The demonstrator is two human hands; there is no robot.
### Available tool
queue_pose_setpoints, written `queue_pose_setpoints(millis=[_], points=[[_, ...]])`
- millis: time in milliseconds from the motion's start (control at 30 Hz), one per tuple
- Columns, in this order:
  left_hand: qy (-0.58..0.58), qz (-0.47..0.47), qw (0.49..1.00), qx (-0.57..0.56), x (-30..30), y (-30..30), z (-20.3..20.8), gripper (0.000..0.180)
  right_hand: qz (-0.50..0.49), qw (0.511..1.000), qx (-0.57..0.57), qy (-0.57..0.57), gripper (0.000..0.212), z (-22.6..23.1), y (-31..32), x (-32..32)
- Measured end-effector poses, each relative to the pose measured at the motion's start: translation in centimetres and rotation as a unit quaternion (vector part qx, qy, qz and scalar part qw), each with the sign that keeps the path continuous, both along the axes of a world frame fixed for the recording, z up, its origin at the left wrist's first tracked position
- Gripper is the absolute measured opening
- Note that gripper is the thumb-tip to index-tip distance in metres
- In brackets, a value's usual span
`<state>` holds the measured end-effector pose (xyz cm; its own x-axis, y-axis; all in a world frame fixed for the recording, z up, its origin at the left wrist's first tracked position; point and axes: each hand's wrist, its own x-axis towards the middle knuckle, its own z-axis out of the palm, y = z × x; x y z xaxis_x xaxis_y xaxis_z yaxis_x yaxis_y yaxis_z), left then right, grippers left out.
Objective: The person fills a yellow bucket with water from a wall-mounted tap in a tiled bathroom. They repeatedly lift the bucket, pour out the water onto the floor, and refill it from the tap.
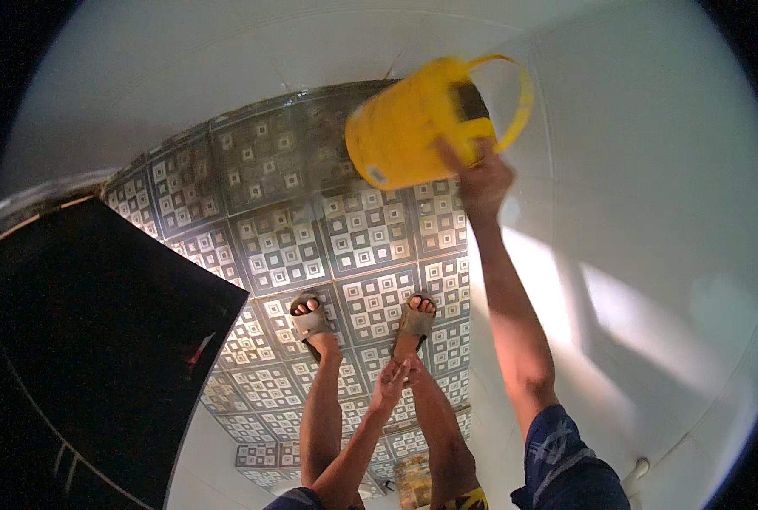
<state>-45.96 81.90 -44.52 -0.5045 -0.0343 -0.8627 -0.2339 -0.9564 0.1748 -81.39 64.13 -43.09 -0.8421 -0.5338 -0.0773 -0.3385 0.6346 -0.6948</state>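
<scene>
Yellow plastic, blurred, forms the bucket [413,127], tilted above the patterned tile floor [366,234], with a white wall [651,170] to its right. Its long axis slants sideways, base to the left, dark mouth and looped handle [528,98] to the right. Of the two, the right hand [485,180] is nearer: its fingers grip the bucket's lower rim by the handle's end, so the body lies up and left of them. Well back from the bucket, past the sandalled feet [312,323], the left hand [393,380] hangs with fingers bunched; whether they hold anything, I cannot tell.
</scene>
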Motion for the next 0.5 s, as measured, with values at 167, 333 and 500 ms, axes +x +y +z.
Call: queue_pose_setpoints(millis=[167,333,500], points=[[-0.053,-0.094,0.993,-0.037,4.4,-2.0,1.3,0.040,0.251,0.913,0.023,0.321,0.032,-3.9,7.4,3.4],[-0.090,-0.097,0.990,-0.046,13.2,-3.6,3.0,0.040,0.201,0.930,0.153,0.267,0.037,-3.0,18.2,10.4],[-0.144,-0.160,0.974,-0.074,15.9,-5.5,4.8,0.038,0.207,0.946,0.167,0.188,0.054,-4.3,27.4,20.1]])
